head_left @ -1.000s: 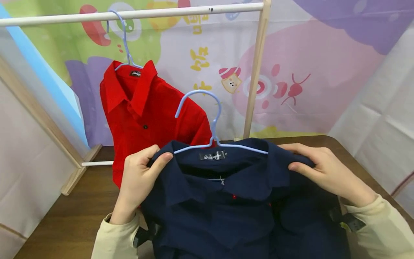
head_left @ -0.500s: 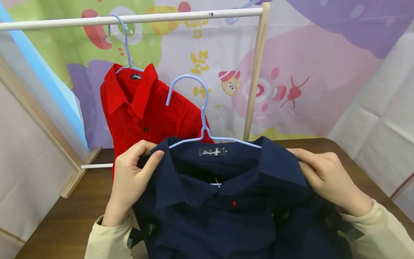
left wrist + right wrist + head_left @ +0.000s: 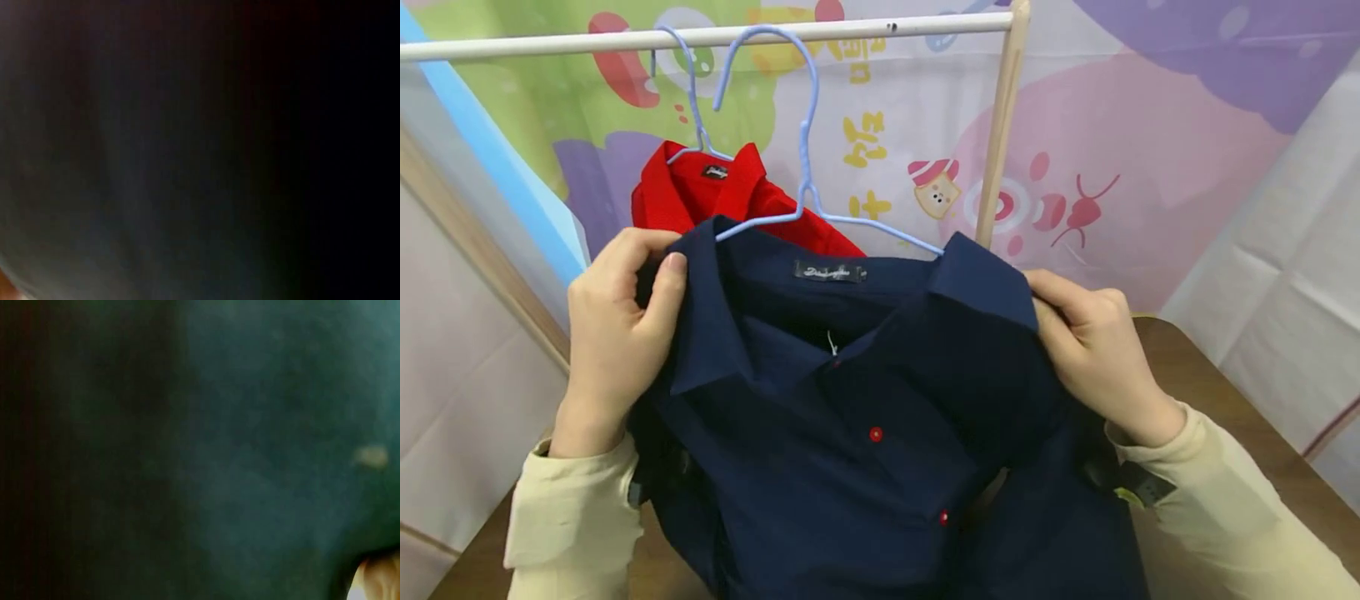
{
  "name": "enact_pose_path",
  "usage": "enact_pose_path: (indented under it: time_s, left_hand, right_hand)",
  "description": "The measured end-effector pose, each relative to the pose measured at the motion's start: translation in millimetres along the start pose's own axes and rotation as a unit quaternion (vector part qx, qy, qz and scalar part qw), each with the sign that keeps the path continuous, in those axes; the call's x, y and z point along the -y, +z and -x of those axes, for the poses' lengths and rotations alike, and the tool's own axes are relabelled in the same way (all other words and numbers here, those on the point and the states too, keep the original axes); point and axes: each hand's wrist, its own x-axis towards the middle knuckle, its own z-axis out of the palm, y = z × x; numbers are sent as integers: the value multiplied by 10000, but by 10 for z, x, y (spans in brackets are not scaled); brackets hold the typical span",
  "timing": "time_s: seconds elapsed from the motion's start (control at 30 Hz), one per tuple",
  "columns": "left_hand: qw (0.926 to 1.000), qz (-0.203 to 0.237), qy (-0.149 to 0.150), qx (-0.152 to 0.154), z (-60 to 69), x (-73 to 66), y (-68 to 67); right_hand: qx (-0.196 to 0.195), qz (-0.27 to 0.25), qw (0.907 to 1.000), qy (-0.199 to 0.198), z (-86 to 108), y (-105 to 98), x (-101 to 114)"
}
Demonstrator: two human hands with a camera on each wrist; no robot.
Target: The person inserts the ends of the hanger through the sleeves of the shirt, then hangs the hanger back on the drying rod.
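Observation:
A navy shirt (image 3: 820, 467) with red buttons hangs on a light blue hanger (image 3: 805, 167) whose arms go inside its collar. My left hand (image 3: 621, 325) pinches the shirt's shoulder at the left, thumb in front. At the right shoulder, my right hand (image 3: 1097, 350) grips the cloth beside the collar tip. The hanger's hook overlaps the white rail (image 3: 910, 27) in the head view; whether it touches cannot be told. Behind is a red shirt (image 3: 658, 196) on another blue hanger (image 3: 694, 100), hooked over the rail. Dark, blurred cloth fills both wrist views.
The rail joins a wooden post (image 3: 1002, 125) at the right, and a slanted wooden leg (image 3: 482, 242) stands at the left. A brown table (image 3: 1210, 392) lies below. A patterned cloth backdrop (image 3: 1097, 108) hangs behind the rack.
Both hands have raised the navy shirt and its hanger up and to the left. The hook has come up to rail height in the view, and the shirt now covers more of the red one.

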Motion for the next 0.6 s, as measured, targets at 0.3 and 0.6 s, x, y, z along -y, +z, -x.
enact_pose_path:
  time_s: [0.3, 0.6]
  left_hand:
    - [9973, -716, -141, 8, -352, 197, -39]
    - [9949, -986, -27, 227, -613, 484, -226]
  right_hand:
    - [-133, 58, 9976, 681, -293, 217, 105]
    - [10, -164, 9969, 774, -613, 450, 228]
